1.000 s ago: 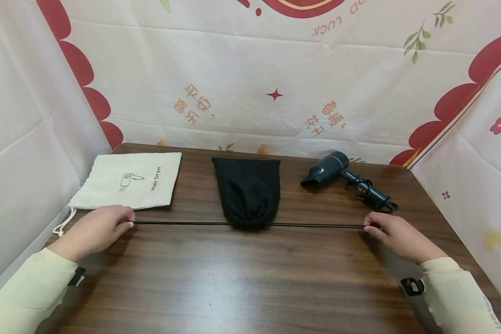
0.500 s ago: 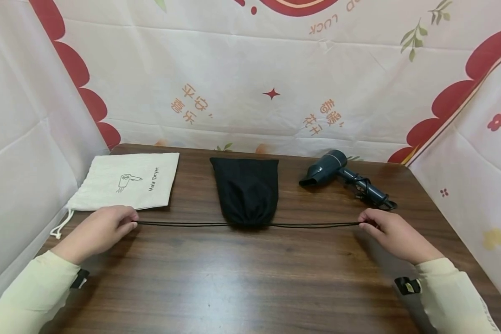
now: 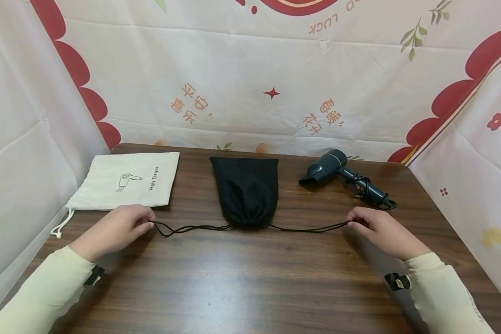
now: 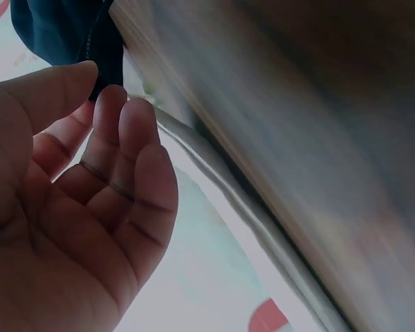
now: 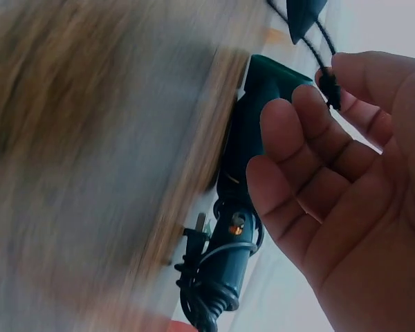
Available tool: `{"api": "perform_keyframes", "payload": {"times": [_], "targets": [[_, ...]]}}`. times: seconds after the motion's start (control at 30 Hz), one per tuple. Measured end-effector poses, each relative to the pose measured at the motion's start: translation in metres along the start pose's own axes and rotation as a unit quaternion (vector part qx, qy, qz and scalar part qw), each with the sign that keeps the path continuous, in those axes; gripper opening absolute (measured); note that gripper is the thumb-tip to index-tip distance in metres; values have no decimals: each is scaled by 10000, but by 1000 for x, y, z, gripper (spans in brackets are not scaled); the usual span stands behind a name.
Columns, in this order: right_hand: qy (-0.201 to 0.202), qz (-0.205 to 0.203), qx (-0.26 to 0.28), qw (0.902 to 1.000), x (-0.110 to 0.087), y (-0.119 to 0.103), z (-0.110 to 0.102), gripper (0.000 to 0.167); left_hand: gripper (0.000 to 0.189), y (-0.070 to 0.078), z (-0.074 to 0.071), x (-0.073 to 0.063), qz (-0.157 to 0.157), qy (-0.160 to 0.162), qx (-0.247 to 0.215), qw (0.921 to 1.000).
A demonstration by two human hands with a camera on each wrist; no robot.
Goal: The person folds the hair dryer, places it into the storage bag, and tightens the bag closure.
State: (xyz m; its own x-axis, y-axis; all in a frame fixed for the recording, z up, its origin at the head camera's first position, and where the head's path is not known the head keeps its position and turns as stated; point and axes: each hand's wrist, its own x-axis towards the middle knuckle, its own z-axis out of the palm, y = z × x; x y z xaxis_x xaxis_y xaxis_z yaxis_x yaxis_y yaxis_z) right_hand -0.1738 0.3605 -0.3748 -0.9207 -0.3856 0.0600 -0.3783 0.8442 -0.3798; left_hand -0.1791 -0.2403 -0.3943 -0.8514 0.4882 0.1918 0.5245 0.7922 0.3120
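Note:
A black drawstring bag (image 3: 246, 190) lies at the middle of the table, its gathered mouth facing the person. From each side of the mouth runs a black cord, and both cords hang slack. My left hand (image 3: 118, 232) pinches the left cord (image 3: 200, 227) between thumb and forefinger. On the other side my right hand (image 3: 386, 232) pinches the end of the right cord (image 3: 309, 230). In the right wrist view a small knot (image 5: 328, 88) shows at the thumb tip, and the other fingers are half bent. The left wrist view shows the bag (image 4: 69, 34) beyond the fingertips.
A dark hair dryer (image 3: 325, 168) with its power cord wrapped on the handle lies behind my right hand. To the left is a flat white pouch (image 3: 129, 181) printed "Hair Dryer", its white string at the table edge. Patterned cloth (image 3: 234, 60) encloses the back and sides.
Both hands have moved inward, the left one to the right and the right one to the left. The black cords, taut before, now sag and curve. The bag has stayed in place.

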Motion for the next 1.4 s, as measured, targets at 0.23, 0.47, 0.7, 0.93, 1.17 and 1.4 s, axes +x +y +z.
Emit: {"api": "perform_keyframes", "payload": {"times": [0.23, 0.47, 0.7, 0.93, 1.17, 1.4], "targets": [[-48, 136, 67, 9999, 4, -1, 3, 9, 11, 19, 9, 19, 286, 36, 297, 9991], [1, 40, 88, 10000, 4, -4, 4, 9, 9, 49, 15, 40, 464, 51, 245, 9986], [40, 5, 110, 9999, 6, -7, 4, 10, 17, 84, 24, 61, 1298, 345, 274, 9906], [56, -34, 88, 9999, 6, -9, 3, 11, 38, 116, 28, 93, 1596, 266, 66, 9868], [-30, -16, 182, 9998, 10, -12, 0, 13, 57, 137, 35, 125, 1334, 2, 551, 9895], [18, 7, -21, 10000, 13, -8, -5, 13, 57, 135, 49, 144, 1150, -679, 950, 9865]]}}
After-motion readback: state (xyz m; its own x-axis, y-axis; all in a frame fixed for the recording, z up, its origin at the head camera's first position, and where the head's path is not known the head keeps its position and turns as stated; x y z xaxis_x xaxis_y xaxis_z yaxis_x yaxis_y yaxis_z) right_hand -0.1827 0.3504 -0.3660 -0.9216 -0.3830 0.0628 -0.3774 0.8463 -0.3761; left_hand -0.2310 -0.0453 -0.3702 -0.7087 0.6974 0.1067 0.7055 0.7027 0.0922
